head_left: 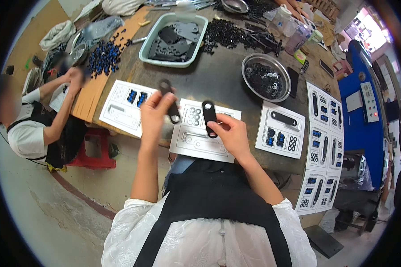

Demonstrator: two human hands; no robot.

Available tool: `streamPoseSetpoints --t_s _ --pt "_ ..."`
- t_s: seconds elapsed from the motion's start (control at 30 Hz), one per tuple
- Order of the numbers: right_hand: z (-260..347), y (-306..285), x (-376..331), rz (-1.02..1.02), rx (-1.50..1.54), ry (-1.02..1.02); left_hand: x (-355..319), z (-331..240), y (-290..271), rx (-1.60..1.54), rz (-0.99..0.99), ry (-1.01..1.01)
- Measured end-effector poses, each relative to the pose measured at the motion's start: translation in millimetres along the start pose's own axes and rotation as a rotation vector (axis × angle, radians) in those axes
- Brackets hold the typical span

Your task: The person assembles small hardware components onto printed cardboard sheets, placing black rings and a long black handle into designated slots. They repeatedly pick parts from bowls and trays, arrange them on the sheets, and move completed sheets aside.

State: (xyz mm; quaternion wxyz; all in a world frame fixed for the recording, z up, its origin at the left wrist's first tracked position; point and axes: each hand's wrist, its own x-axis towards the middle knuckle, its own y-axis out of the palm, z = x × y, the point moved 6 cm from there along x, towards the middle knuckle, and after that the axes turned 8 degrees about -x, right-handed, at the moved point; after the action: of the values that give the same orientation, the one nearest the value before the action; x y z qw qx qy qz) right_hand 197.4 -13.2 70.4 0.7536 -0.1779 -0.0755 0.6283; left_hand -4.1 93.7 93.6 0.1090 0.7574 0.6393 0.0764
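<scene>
My left hand [152,111] is closed on a flat black plate [173,115] with rounded ends and a hole near its end. A similar black plate [208,113] stands upright in my right hand [232,135], pinched near its lower end. Both are above a white printed card [200,150] in front of me, which has rings and outlined shapes on it. To the left lies another white card [113,111] with blue-and-black pieces on it. At the right, a third card [278,150] carries a black plate, blue-and-black pieces and rings.
A pale green tub [173,64] holds black plates. Beyond are a metal bowl [284,95] of washers, a pile of black parts [223,33] and blue-and-black pieces [104,58]. Filled cards [317,168] line the right edge. A co-worker [35,115] sits at left, near a red stool [96,149].
</scene>
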Motion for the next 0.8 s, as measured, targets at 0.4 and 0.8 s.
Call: streamPoseSetpoints --t_s 0.4,0.8 --pt "-36 53 -53 -0.225 -0.925 -0.757 -33 45 -81 -0.105 -0.237 -0.142" --pt "-8 61 -20 0.123 0.194 -0.023 -61 49 16 -0.056 0.091 0.101"
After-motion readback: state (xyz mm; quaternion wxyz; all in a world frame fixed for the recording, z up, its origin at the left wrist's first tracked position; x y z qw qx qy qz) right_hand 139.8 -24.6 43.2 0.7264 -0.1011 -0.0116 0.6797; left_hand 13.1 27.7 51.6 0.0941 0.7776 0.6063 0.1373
